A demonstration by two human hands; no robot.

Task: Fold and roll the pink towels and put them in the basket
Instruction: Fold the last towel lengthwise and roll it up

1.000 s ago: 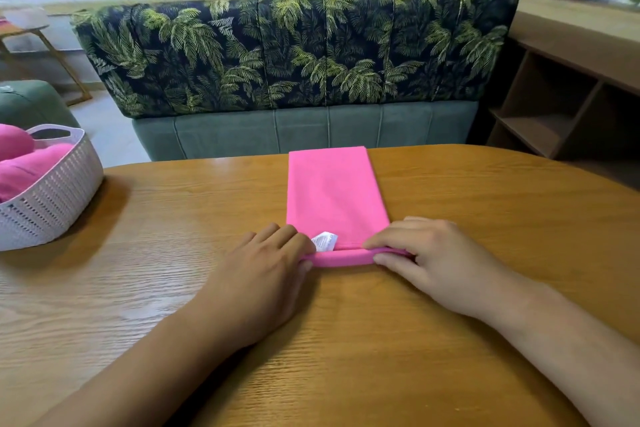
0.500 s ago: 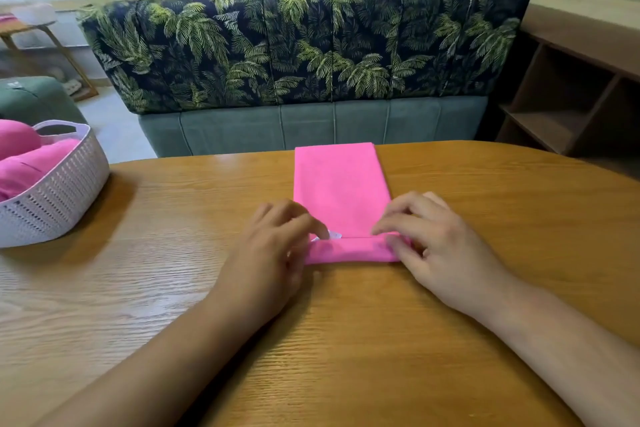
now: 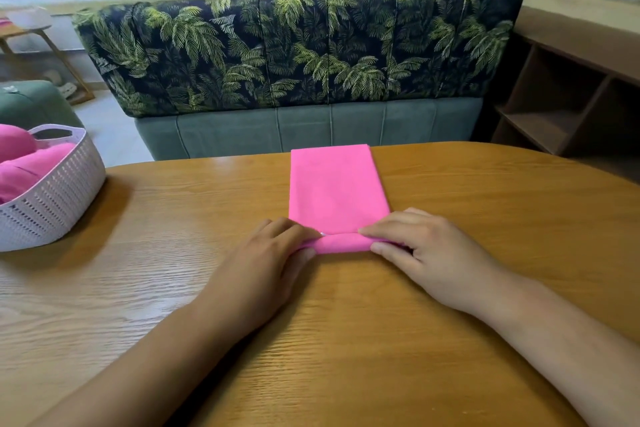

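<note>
A pink towel (image 3: 337, 187), folded into a long narrow strip, lies on the wooden table (image 3: 173, 270) and reaches to the far edge. Its near end is turned over into a thin roll. My left hand (image 3: 266, 263) grips the roll's left end, fingers curled over it and thumb under. My right hand (image 3: 426, 253) pinches the right end between fingers on top and thumb in front. A white perforated basket (image 3: 52, 198) stands at the table's left edge with other pink towels (image 3: 27, 163) inside.
A bench with a palm-leaf backrest (image 3: 298, 48) runs behind the table. Wooden shelving (image 3: 561, 100) stands at the right. A person sits beyond the bench with their back to me. A small wooden side table (image 3: 38, 35) is at the far left.
The near end of the towel has been rolled over further, and the white label that showed is now almost covered. Both hands moved slightly forward with the roll.
</note>
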